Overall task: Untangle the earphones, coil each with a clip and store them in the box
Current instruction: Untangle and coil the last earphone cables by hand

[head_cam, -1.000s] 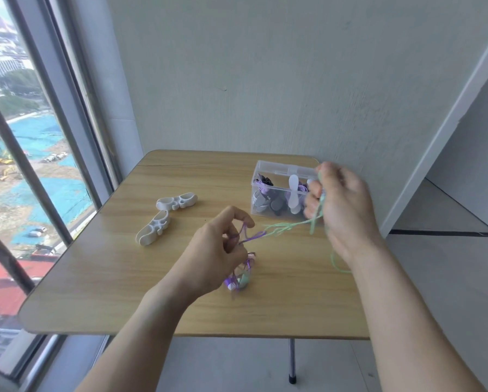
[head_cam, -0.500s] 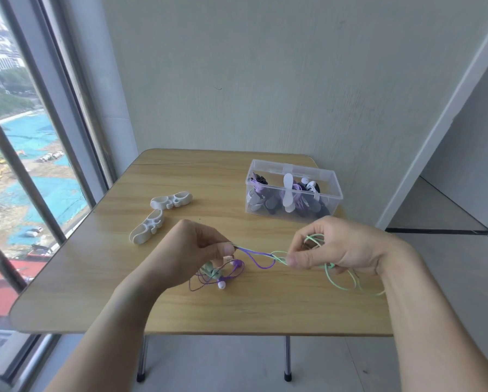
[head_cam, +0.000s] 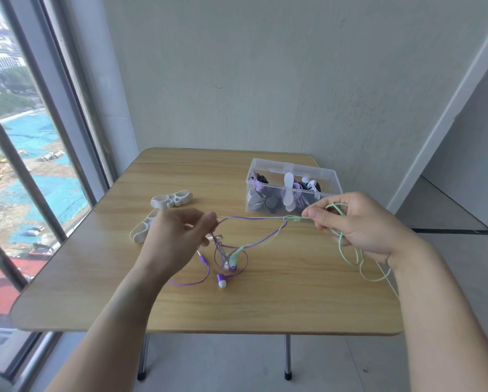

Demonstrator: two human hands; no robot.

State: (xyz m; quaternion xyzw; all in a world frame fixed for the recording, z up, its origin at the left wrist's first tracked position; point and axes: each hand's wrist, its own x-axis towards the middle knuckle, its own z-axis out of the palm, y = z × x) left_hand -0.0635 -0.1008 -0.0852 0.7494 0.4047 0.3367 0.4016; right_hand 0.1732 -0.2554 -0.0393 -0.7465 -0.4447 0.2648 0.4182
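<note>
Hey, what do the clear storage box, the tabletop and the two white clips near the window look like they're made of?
Clear rectangular storage box: apparently rigid transparent plastic, glossy; its contents show through the walls. Light wooden tabletop: wood-grain surface, probably laminate, matte with soft sheen. White cable clips: look like moulded plastic or silicone with rounded loops; the look cannot settle which.

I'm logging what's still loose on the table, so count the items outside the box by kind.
Purple earphones: 1
Mint green earphones: 1
White cable clips: 2
Total: 4
</note>
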